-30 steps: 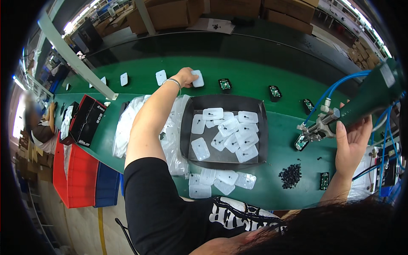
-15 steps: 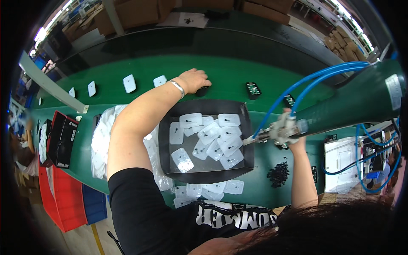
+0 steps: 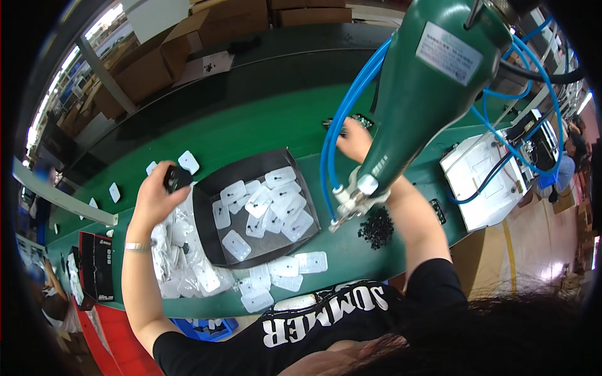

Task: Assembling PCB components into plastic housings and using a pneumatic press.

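My left hand is closed round a small black plastic housing, held above the bagged white parts left of the tray. Across the work surface, my right hand grips a black housing on the green belt. Its fingers partly cover that piece, and a second housing with a circuit board lies right beside it. Between my arms sits a shallow black tray of white translucent rounded plates, several with a small black piece on top. A pneumatic screwdriver's metal tip hangs right of the tray.
The green driver arm with blue air hoses stands over my right forearm. A pile of small black parts lies below the tip. Loose white plates lie in front of the tray, and clear bags to its left.
My left hand has swung left and nearer with the black housing. My right hand has left the screwdriver for the belt. The view has turned right.
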A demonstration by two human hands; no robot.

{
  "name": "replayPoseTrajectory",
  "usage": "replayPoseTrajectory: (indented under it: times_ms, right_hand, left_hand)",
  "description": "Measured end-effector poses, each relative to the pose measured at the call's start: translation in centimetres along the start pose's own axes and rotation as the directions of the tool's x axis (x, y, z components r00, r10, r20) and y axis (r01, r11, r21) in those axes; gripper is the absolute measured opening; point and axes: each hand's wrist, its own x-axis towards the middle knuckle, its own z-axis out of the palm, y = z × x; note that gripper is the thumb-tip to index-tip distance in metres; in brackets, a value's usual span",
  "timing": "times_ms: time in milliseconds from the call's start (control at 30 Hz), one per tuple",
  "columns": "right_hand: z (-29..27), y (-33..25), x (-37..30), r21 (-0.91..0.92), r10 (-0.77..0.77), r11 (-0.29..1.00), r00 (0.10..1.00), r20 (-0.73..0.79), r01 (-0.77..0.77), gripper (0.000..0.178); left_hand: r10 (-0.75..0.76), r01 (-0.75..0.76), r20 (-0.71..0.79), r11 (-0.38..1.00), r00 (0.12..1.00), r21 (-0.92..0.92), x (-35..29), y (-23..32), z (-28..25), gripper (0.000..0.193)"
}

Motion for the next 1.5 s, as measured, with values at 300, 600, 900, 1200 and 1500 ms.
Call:
replayPoseTrajectory:
  times_ms: [300,600,900,1200,1500]
  right_hand:
    - [-18.4,4.8,-8.5,-0.868,-0.078,0.397,0.932,-0.355,-0.297,0.05]
    - [-12.9,-1.4,-14.2,-0.86,-0.262,0.499,0.927,-0.269,-0.108,0.04]
    - [2.7,-3.6,-25.9,-0.536,-0.024,0.835,0.982,0.19,0.124,0.022]
    - [8.2,-2.0,-23.7,-0.656,-0.12,0.663,0.917,0.381,0.36,0.05]
    - [2.2,-5.4,-28.5,-0.791,0.011,0.593,0.981,0.196,0.152,0.054]
  left_hand:
    - [0.179,0.221,0.445,0.672,0.878,-0.707,-12.7,11.2,3.6,0.052]
    - [0.201,0.601,0.657,0.277,0.726,-0.749,-18.8,14.2,11.9,0.07]
    - [0.068,0.711,0.718,-0.237,0.692,-0.662,-22.5,14.3,15.2,0.045]
    - [0.027,0.706,0.725,-0.257,0.688,-0.66,-22.3,13.9,17.1,0.033]
    - [-0.039,0.444,0.454,0.299,0.89,-0.845,-17.5,15.4,19.7,0.037]
